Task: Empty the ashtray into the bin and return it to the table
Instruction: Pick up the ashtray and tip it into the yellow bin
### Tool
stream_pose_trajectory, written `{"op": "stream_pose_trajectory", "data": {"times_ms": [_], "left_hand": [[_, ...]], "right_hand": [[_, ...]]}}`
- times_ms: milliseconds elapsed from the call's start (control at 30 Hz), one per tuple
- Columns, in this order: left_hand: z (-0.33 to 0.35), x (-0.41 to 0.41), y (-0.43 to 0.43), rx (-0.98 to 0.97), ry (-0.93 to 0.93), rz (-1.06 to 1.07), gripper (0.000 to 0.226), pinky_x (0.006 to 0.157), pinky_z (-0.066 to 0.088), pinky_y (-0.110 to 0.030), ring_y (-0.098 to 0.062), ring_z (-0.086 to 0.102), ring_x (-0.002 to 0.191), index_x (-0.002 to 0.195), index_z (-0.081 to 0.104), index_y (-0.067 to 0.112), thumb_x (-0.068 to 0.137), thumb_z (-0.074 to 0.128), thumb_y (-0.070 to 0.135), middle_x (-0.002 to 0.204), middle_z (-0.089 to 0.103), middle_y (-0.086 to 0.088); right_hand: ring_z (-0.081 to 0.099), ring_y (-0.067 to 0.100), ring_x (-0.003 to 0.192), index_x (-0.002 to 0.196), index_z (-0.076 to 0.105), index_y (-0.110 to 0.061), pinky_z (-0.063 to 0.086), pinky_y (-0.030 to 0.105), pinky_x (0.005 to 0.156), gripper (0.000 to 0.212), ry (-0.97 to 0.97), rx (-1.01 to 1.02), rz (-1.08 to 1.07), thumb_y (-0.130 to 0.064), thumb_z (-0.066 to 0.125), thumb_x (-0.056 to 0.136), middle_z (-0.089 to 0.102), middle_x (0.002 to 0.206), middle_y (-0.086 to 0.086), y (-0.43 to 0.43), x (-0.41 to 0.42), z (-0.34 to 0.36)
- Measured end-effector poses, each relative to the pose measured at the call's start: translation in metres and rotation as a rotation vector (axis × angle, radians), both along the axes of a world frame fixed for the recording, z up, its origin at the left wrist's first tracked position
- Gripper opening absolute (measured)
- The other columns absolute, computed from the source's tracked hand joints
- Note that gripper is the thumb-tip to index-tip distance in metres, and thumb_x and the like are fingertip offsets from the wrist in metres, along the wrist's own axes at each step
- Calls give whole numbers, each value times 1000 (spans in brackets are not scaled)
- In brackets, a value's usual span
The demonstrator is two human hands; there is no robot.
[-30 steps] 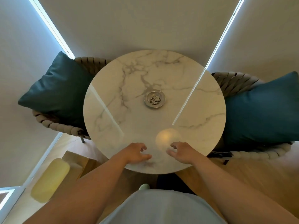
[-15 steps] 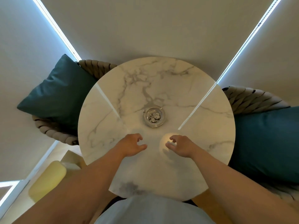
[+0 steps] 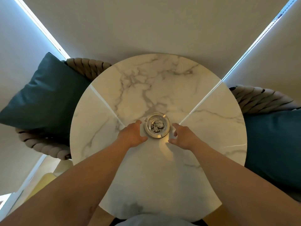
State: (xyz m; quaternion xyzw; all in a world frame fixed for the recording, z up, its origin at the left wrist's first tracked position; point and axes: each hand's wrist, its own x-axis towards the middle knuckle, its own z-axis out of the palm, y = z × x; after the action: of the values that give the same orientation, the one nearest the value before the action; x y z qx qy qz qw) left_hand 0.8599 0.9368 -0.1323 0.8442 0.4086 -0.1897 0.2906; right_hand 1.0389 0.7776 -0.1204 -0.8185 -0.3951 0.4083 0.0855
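Two open, empty hands — left hand [image 3: 132, 135], right hand [image 3: 184, 136] — flank the ashtray [image 3: 157, 125] (ash inside) on the table [image 3: 162, 88].

Counts: one table, one ashtray, two hands, two chairs, two cushions.

One round marble table [image 3: 162, 176] fills the middle of the frame, bearing one ashtray [image 3: 157, 125] with one heap of ash. Two hands, left hand [image 3: 132, 135] and right hand [image 3: 183, 136], lie either side of it. Two woven chairs, left chair [image 3: 88, 67] and right chair [image 3: 259, 98], each carry one teal cushion: left cushion [image 3: 47, 98], right cushion [image 3: 275, 147].
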Motion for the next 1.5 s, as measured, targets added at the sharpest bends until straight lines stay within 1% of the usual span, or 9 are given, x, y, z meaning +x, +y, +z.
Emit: {"op": "stream_pose_trajectory", "data": {"times_ms": [167,333,467,700,1000,1100,1233,1400,1500], "left_hand": [[-10,16,6,-18,-49,8,96,74,46,-35,-25,62,100,143,23,28,65,76,49,108,63,0],[-20,24,12,-4,-14,-10,103,71,48,-36,-27,63,94,139,20,34,57,81,47,103,62,3],[-24,29,14,6,1,-26,104,67,41,-33,-26,63,93,134,23,35,51,84,48,104,61,3],[-32,32,16,34,18,-48,103,71,39,-33,-29,63,102,132,27,30,50,85,50,116,62,-3],[-23,19,9,7,3,-100,95,73,45,-35,-25,62,101,132,31,34,54,83,52,114,64,3],[-17,10,4,-42,-37,-105,91,81,50,-39,-22,60,104,130,37,32,54,84,48,117,60,7],[-9,-4,-6,-75,-118,-138,90,87,50,-41,-19,55,110,132,43,26,55,86,40,122,55,4],[4,-21,-22,-39,-231,-173,85,93,44,-37,-20,50,116,131,48,20,57,86,39,125,56,0],[9,-33,-31,-24,-272,-200,82,91,43,-32,-19,51,111,124,51,16,54,89,38,119,55,-1]], "right_hand": [[63,36,91,129,40,-9,52,43,80,63,43,97,-42,-19,76,79,66,97,16,23,3,-5],[63,34,102,152,15,-11,52,45,89,102,48,51,-21,-17,82,75,66,109,16,38,9,-12],[62,34,104,151,17,-13,52,45,89,106,54,45,3,-15,85,69,64,114,15,46,11,-18],[59,31,103,141,29,-17,52,42,86,98,57,81,14,-20,88,63,61,111,14,48,8,-28],[60,29,98,136,30,-22,53,41,81,97,17,89,51,-34,89,60,59,109,10,33,-1,-33],[56,26,104,135,35,-20,50,40,85,98,13,117,58,-39,92,57,57,114,7,22,-9,-33],[46,25,111,134,39,-18,47,39,89,101,-73,144,104,-45,92,53,52,121,3,8,-22,-31],[42,22,126,133,43,-16,44,39,100,98,-63,200,126,-43,92,53,51,132,3,-8,-33,-22],[41,17,130,134,44,-16,45,38,101,97,-52,228,116,-41,91,53,49,133,0,-19,-44,-17]]}}
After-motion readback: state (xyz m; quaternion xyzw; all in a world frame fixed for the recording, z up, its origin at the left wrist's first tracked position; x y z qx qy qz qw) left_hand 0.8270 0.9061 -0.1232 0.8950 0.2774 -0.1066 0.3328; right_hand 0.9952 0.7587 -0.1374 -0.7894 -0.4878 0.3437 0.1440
